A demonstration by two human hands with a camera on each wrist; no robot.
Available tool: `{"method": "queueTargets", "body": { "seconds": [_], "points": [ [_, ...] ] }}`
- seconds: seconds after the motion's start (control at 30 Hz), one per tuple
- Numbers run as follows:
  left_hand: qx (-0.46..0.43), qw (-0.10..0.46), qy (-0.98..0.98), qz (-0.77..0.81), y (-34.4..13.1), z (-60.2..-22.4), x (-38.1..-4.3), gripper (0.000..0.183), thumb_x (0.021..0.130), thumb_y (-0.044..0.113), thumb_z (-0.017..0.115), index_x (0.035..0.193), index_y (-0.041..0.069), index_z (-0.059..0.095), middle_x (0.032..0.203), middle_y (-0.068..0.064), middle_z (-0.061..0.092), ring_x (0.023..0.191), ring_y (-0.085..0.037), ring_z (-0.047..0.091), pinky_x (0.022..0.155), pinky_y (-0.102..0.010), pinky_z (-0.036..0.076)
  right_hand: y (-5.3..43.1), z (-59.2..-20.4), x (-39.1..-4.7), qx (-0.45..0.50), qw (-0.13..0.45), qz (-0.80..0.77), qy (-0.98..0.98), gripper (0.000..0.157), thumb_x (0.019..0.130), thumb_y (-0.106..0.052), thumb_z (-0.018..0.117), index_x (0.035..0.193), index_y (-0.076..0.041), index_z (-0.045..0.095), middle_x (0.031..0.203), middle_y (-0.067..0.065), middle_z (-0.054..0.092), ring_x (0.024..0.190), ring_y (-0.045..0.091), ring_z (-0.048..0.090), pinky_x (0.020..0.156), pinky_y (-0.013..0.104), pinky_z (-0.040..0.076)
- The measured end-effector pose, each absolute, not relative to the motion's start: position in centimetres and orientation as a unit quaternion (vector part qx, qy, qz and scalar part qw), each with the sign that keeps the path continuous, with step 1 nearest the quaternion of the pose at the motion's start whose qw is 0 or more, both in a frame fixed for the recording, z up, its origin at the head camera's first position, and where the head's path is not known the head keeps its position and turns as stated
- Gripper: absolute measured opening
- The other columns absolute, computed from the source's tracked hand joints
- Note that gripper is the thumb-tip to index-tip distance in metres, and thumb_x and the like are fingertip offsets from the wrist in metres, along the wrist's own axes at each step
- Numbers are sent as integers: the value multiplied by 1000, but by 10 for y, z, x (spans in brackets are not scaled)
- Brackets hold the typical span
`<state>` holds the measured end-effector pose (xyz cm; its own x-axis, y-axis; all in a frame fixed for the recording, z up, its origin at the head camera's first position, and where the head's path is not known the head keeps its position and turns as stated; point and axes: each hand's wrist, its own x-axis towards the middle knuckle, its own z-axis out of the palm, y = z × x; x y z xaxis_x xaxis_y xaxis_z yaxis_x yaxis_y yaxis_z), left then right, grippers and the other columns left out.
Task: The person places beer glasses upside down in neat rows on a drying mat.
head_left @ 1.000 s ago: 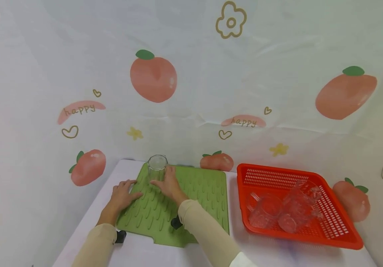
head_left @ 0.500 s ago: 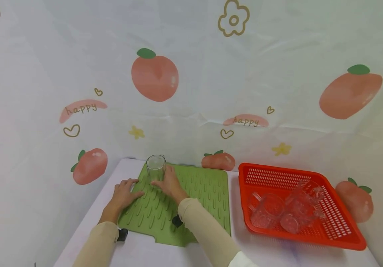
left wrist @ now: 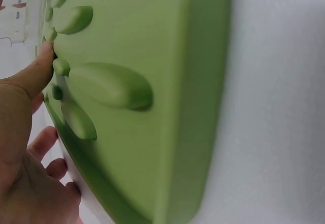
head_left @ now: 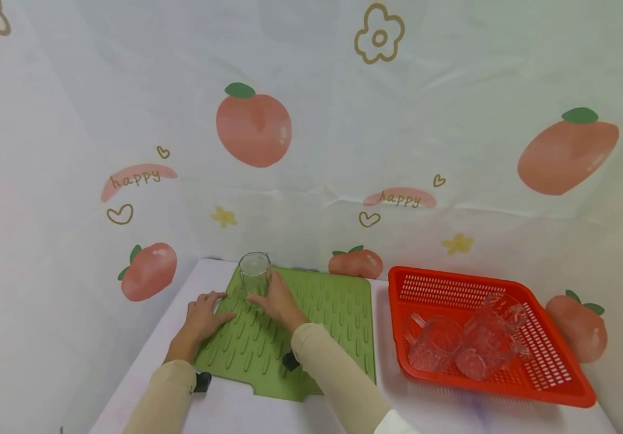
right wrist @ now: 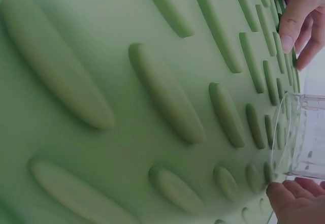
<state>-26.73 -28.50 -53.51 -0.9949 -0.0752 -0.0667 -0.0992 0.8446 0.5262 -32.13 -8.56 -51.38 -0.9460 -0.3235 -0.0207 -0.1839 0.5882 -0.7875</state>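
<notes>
A clear drinking glass stands upright on the far left corner of a green ridged mat. My right hand grips the glass low down, thumb on its near side and fingers round its right side. My left hand lies flat on the mat's left edge, thumb pressed against the ridges. In the right wrist view the left hand's fingertips show at the top right, touching the mat.
A red slotted basket sits on the white table to the right of the mat and holds several clear glass mugs. A peach-print cloth hangs as a backdrop right behind the table.
</notes>
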Motion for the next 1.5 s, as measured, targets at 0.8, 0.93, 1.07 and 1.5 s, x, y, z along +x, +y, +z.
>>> {"method": "queueTargets", "body": {
  "seconds": [0.8,0.93,1.07,1.5],
  "points": [
    [-5,76,964,256,-290,-547,-271,67,96,45,51,150,13,29,157,-28,9,140,-59,-2,105,-77,4,-52,-522,-313,-167,65,-310,934,97,84,-56,63,154,-13,11,156,17,20,143,33,29,110,49,38],
    [-7,74,961,266,-289,-545,-270,70,95,49,51,151,14,28,157,-28,8,141,-58,-4,107,-76,2,-45,-520,-313,-184,35,-259,948,95,85,-59,61,153,-12,14,155,16,24,145,33,24,114,47,33],
    [-10,69,961,266,-288,-540,-267,76,91,53,55,151,13,28,157,-28,9,141,-58,-4,107,-76,2,-39,-515,-313,-199,-7,-193,961,93,86,-63,56,152,-9,17,154,19,27,146,38,21,117,50,26],
    [-8,65,962,264,-284,-539,-264,81,88,53,59,151,13,28,157,-28,9,141,-58,-3,107,-76,2,-19,-496,-307,-201,-67,-54,976,96,82,-77,43,154,-21,15,160,15,14,148,42,8,116,62,16]
  ]
}}
